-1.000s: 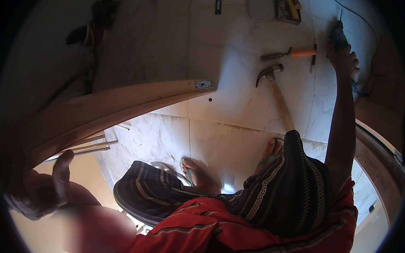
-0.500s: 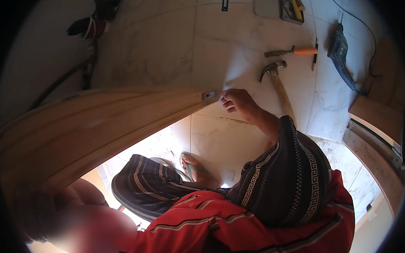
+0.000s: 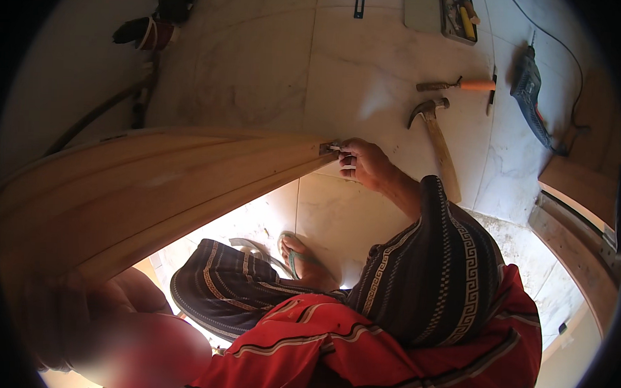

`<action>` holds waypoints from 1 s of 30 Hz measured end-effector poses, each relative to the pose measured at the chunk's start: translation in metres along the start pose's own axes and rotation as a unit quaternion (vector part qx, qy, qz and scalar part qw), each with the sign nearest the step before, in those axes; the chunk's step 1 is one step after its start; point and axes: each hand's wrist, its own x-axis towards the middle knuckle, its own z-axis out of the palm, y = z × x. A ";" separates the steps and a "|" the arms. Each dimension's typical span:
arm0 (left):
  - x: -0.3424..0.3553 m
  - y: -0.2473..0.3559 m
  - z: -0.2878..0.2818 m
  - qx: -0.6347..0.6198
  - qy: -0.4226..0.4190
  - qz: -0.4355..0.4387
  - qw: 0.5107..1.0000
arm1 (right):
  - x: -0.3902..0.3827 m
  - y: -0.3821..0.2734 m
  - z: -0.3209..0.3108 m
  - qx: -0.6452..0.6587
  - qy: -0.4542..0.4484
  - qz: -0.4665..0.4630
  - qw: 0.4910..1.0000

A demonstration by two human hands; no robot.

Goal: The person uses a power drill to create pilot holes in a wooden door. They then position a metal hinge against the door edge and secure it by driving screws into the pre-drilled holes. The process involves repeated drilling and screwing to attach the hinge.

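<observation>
A wooden door (image 3: 188, 183) or similar long panel stretches from the left toward the centre. In its narrow end sits a small metal-looking latch recess (image 3: 326, 149). My right hand (image 3: 366, 163) is closed in a pinch at this recess, its fingertips on a thin pale piece too small to name. The right forearm passes beside my raised knee, which is covered by dark patterned cloth (image 3: 431, 266). Bare skin, possibly my left arm (image 3: 139, 291), shows at the lower left against the door; the left hand's fingers are lost in dark and blur there.
On the marble-like tile floor lie a claw hammer (image 3: 438, 147), an orange-handled chisel-like tool (image 3: 475, 85) and a corded drill (image 3: 529, 92). Farther off are an open tool case (image 3: 459, 21) and a blue strip-shaped tool (image 3: 359, 4). My sandalled foot (image 3: 298, 255) is below the door.
My right fingers have come from just beside the door's end to the latch recess and now partly cover it. The whole view has shifted slightly.
</observation>
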 end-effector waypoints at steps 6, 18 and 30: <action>0.001 0.001 0.001 0.002 0.006 0.000 1.000 | 0.010 -0.006 -0.010 -0.109 -0.068 -0.074 0.989; 0.004 0.011 0.003 0.000 0.002 0.003 1.000 | 0.024 -0.006 -0.022 -0.525 -0.107 -0.366 0.761; 0.003 0.009 0.008 0.005 -0.005 -0.004 1.000 | 0.031 0.012 -0.034 -0.604 -0.053 -0.450 0.656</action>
